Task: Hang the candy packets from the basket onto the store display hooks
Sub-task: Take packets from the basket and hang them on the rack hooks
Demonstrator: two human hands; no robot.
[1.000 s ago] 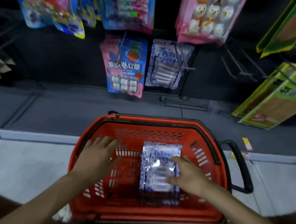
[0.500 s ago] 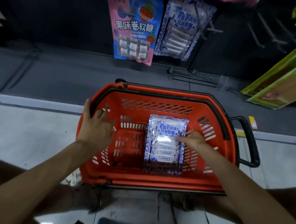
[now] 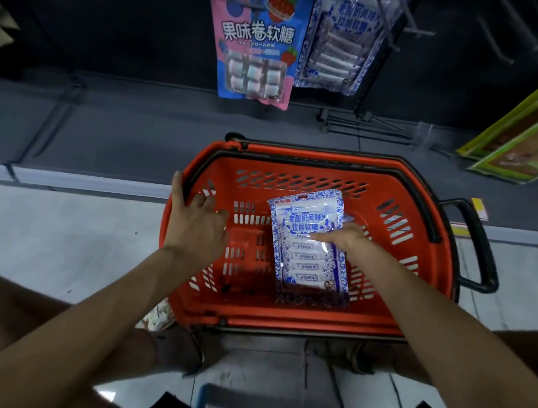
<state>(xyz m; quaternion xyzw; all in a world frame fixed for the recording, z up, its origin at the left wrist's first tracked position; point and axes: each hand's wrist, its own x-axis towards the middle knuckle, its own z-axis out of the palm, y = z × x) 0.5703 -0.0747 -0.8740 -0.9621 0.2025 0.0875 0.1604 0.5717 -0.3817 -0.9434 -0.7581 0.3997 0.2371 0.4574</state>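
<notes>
A red plastic basket (image 3: 301,167) stands on the floor in front of me. Inside it, a blue-and-white candy packet (image 3: 307,237) is tilted up at its top edge. My right hand (image 3: 345,238) pinches the packet's right side, thumb on its front. At least one more packet lies under it. My left hand (image 3: 197,223) grips the basket's left rim, thumb outside. Above, a matching blue-and-white packet (image 3: 341,35) hangs on a display hook, beside a pink-and-blue packet (image 3: 257,36).
Bare metal hooks (image 3: 365,127) stick out low on the dark display panel, right of the hanging packets. Yellow-green boxes (image 3: 527,131) hang at the far right. The basket's black handle (image 3: 475,245) juts out on its right. My knees flank the basket.
The view tilted down and closer. My right hand went from resting on the flat packet to pinching it and lifting its top edge. My left hand shifted onto the basket's left rim.
</notes>
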